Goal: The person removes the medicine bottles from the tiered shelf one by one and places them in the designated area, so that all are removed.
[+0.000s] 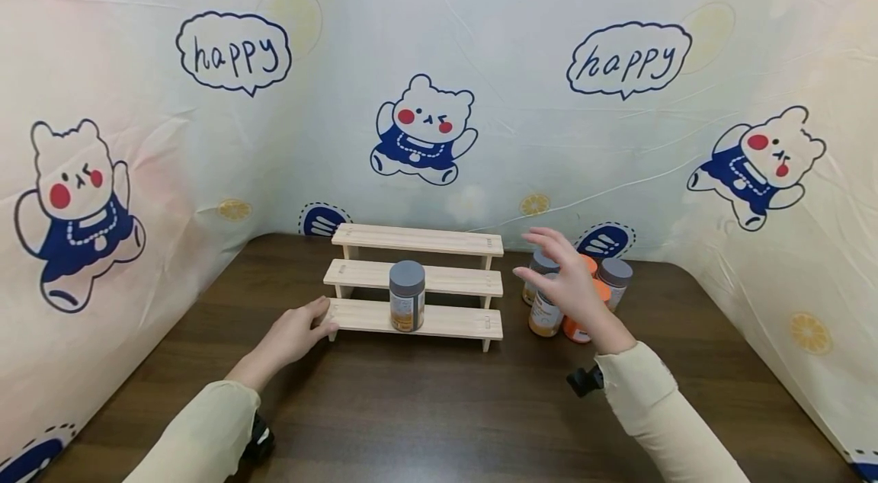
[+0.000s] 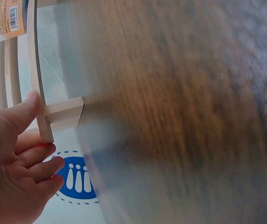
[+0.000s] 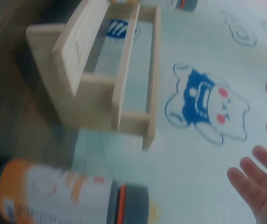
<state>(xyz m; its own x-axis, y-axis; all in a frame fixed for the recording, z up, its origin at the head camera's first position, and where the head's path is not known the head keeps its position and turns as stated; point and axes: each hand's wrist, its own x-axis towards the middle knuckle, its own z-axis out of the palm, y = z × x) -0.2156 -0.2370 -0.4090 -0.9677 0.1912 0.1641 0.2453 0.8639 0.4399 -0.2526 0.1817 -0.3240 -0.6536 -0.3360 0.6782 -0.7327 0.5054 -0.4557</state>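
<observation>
A three-tier wooden stand (image 1: 439,241) is set toward the back middle of the table. Near the middle of its lowest tier stands an upright jar (image 1: 408,304) with a grey lid. My left hand (image 1: 291,334) grips the left end of that tier, the thumb (image 2: 23,112) on its face and the other fingers around the end. To the right, my right hand (image 1: 572,285) is held over a cluster of jars, fingers spread and nothing in them. It partly hides several of them. In the right wrist view a grey-lidded jar (image 3: 68,193) appears below the fingers.
Grey-lidded jars (image 1: 616,276) and orange-lidded jars (image 1: 578,332) stand close together right of the stand. Under everything is a dark wooden table (image 1: 425,414). A pale cloth (image 1: 501,33) with bear drawings hangs around its back and sides.
</observation>
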